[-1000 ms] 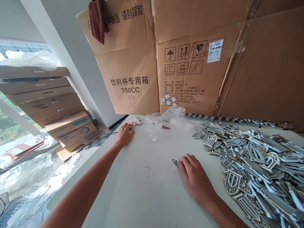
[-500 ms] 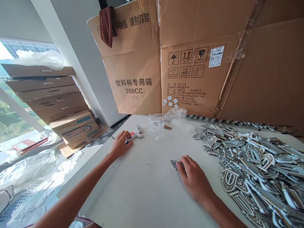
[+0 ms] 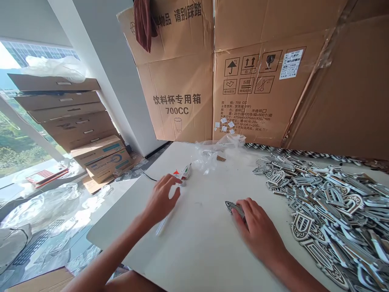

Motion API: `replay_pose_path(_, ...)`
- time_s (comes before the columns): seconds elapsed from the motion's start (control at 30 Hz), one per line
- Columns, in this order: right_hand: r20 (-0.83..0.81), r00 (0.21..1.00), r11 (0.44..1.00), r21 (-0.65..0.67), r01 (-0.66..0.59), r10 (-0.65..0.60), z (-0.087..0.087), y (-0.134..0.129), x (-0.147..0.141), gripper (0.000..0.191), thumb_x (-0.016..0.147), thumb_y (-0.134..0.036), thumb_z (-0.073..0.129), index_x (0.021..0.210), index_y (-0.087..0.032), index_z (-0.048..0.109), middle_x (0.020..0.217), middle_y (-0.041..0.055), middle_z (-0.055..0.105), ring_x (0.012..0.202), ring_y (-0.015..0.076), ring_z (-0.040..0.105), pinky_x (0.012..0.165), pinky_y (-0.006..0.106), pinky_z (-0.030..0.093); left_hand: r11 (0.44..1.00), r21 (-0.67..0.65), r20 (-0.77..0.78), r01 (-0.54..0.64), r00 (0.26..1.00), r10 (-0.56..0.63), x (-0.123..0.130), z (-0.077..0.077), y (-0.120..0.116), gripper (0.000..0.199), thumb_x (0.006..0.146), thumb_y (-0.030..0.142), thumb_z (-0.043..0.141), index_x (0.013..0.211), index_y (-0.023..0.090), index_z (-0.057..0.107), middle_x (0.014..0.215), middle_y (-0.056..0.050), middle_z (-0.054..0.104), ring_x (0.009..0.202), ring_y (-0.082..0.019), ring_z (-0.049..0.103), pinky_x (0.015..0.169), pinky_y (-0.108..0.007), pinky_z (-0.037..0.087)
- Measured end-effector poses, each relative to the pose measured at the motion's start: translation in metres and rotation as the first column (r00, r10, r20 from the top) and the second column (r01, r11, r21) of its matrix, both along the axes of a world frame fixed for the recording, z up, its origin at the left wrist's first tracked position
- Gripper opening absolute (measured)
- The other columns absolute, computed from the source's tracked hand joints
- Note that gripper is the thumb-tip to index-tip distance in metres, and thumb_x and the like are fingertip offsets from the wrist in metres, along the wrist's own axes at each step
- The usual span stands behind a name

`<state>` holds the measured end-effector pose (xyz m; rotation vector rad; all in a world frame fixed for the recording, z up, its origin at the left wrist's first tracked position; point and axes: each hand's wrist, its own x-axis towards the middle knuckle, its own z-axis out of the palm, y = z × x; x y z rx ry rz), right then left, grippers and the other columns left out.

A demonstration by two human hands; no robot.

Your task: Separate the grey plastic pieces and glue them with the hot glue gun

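Note:
My left hand (image 3: 164, 195) is curled over the white hot glue gun (image 3: 184, 173), fingertips at its body and thumb held a little apart. The gun's nozzle points away from me, and a clear glue stick (image 3: 164, 224) shows below the hand. How far the fingers wrap the handle is hidden. On the table, my right hand (image 3: 257, 223) grips a grey, pointed-arch ornamental piece (image 3: 232, 205); its tip sticks out to the left. To the right lies a large heap of similar grey and white pieces (image 3: 328, 198).
Crumpled clear plastic (image 3: 206, 156) and a brown cardboard scrap (image 3: 221, 158) lie at the back of the white table (image 3: 194, 251). Big cardboard sheets (image 3: 179, 77) stand behind it. A black cable (image 3: 149, 177) leads leftwards from the gun. Stacked boxes (image 3: 106, 162) stand at left.
My left hand has shifted right and nearer, and the glue gun has turned and moved with it. The glue stick now shows. My right hand stays on the grey piece; the view has shifted slightly.

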<state>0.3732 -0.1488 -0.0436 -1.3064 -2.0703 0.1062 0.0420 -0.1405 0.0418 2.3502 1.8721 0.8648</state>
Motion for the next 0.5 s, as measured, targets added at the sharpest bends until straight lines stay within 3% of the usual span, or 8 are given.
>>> replay_pose_path(0.07,-0.02,1.0,0.999,-0.033,-0.003,0.002,0.0,-0.011,0.002,0.045,0.117,-0.058,0.034,0.119,-0.023,0.06,0.11,0.0099,0.064,0.098,0.0263,0.061,0.083,0.039,0.05,0.975,-0.127,-0.027,0.18,0.982,-0.184,0.034,0.004,-0.024,0.024,0.103,0.031,0.053,0.123,0.029,0.067,0.123,-0.008,0.072,0.113,-0.028,0.069,0.099,-0.043,0.054)
replay_pose_path(0.17,-0.07,0.997,0.993,-0.118,0.019,-0.028,0.002,-0.025,0.006,0.047,0.113,-0.065,0.041,0.129,-0.026,0.061,0.102,0.008,0.066,0.092,0.0251,0.064,0.076,0.035,0.053,0.908,-0.216,-0.133,0.36,0.91,-0.392,0.077,0.002,-0.049,0.048,0.098,0.039,0.068,0.144,0.03,0.058,0.147,-0.01,0.065,0.125,-0.034,0.065,0.101,-0.048,0.055)
replay_pose_path(0.23,-0.104,0.994,0.98,-0.196,0.021,-0.042,0.004,-0.031,0.009,0.045,0.113,-0.066,0.043,0.127,-0.029,0.063,0.088,0.0044,0.063,0.079,0.0218,0.064,0.067,0.031,0.052,0.916,-0.202,-0.208,0.348,0.898,-0.387,0.095,-0.003,-0.055,0.045,0.098,0.037,0.07,0.142,0.029,0.06,0.15,-0.012,0.064,0.128,-0.037,0.063,0.101,-0.051,0.054)
replay_pose_path(0.33,-0.134,0.99,0.969,-0.246,0.002,-0.036,0.006,-0.034,0.013,0.043,0.112,-0.066,0.044,0.123,-0.031,0.065,0.076,0.0008,0.059,0.067,0.0188,0.061,0.058,0.027,0.05,0.923,-0.211,-0.385,0.321,0.841,-0.38,0.111,-0.009,-0.053,0.025,0.1,0.03,0.067,0.124,0.021,0.068,0.138,-0.017,0.069,0.122,-0.04,0.065,0.093,-0.051,0.057)
replay_pose_path(0.43,-0.138,0.99,0.977,-0.213,-0.016,-0.014,0.008,-0.032,0.015,0.042,0.111,-0.066,0.045,0.122,-0.031,0.066,0.076,0.0009,0.061,0.065,0.0183,0.063,0.055,0.026,0.052,0.924,-0.211,-0.5,0.32,0.777,-0.383,0.115,-0.013,-0.05,0.02,0.103,0.026,0.062,0.118,0.015,0.068,0.133,-0.021,0.069,0.121,-0.042,0.065,0.087,-0.052,0.059)
replay_pose_path(0.5,-0.13,0.992,0.988,-0.153,-0.025,0.005,0.009,-0.031,0.015,0.042,0.111,-0.065,0.046,0.122,-0.03,0.067,0.08,0.002,0.065,0.065,0.0185,0.065,0.054,0.026,0.054,0.925,-0.183,-0.48,0.333,0.791,-0.379,0.113,-0.014,-0.049,0.017,0.104,0.025,0.059,0.116,0.015,0.067,0.129,-0.019,0.071,0.119,-0.04,0.066,0.086,-0.05,0.06)
